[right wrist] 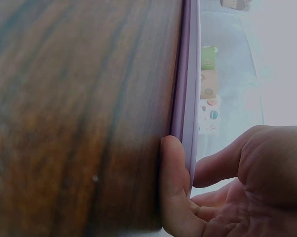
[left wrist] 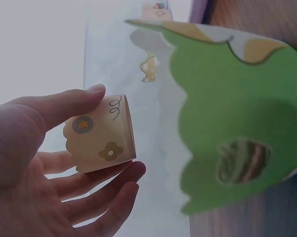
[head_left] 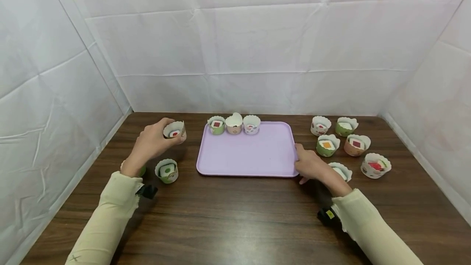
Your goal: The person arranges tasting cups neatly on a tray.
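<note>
My left hand (head_left: 152,142) holds a small peach paper baking cup (left wrist: 100,136) between thumb and fingers, at the table's back left. In the head view a white block with a red mark sits inside that cup. A green paper cup (head_left: 167,171) with a white and green filling stands nearer me; its wall looms large in the left wrist view. At the lilac tray (head_left: 246,152), my right hand (head_left: 310,162) pinches the right rim, thumb on one side and a finger on the other. Along the tray's back edge stand a green cup (head_left: 216,125), a peach cup (head_left: 234,124) and a white patterned cup (head_left: 252,125).
Right of the tray stand several more filled cups, among them a green one with an orange square (head_left: 326,145) and a white one with red pieces (head_left: 375,166). My left wrist partly hides another green cup (head_left: 142,171). White sheeting (head_left: 257,40) encloses the dark wooden table (head_left: 228,216).
</note>
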Demonstrator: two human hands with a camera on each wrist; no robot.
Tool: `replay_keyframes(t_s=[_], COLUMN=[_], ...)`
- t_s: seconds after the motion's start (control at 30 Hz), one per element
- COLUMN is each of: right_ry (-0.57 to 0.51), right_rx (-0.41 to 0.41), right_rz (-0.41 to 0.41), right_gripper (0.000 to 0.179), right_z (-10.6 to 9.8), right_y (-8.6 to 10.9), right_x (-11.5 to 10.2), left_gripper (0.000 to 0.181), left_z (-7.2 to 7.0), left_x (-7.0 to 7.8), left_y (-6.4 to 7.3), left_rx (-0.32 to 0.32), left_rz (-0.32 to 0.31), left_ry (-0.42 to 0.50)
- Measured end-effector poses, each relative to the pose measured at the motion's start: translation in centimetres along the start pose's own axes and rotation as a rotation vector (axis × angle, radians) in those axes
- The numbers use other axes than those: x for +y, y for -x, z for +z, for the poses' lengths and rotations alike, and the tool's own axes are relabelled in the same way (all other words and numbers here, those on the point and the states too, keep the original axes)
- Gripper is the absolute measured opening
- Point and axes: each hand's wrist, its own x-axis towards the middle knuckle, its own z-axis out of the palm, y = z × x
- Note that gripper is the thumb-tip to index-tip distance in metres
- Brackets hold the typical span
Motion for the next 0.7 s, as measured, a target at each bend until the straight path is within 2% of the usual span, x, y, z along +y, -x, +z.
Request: replay_keyframes(t_s=[0.17, 0.43, 0.7], right_ry=[0.002, -0.004, -0.003], right_rx=[0.007, 0.017, 0.018], right_rz=[-0.002, -0.014, -0.017], right_gripper=[0.069, 0.069, 0.068], right_z=[0.1, -0.2, 0.0], right_y=[0.0, 0.1, 0.1], right_x=[0.2, 0.0, 0.1], left_gripper=[0.069, 0.066, 0.068], left_z=[0.2, 0.3, 1.0], left_x=[0.6, 2.0, 4.1], left_y=[-0.4, -2.1, -4.0], left_rx=[-0.013, -0.006, -0.087], left_rz=[0.011, 0.046, 0.073], left_ry=[-0.002, 0.003, 0.098])
